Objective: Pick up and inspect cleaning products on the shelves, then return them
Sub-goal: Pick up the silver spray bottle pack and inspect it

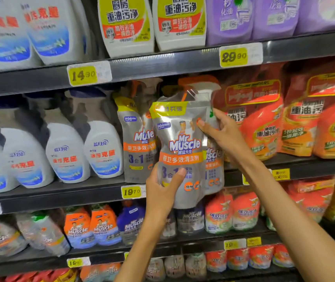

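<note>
Both hands are on the silver Mr Muscle pack (180,151): your left hand (162,190) cups its lower left side with the thumb pressed across the front, and your right hand (220,131) pinches its upper right edge, thumb on the face. You hold the pack upright in front of the middle shelf (61,197), just ahead of a matching pack (137,143) to its left and another (214,159) behind its right edge. The soft wrap will probably crumple, so keep your lower hand carrying the weight and the label square to you. White spray bottles (65,153) stand further left, orange packs (262,127) right, and a yellow price tag (132,191) below.
</note>
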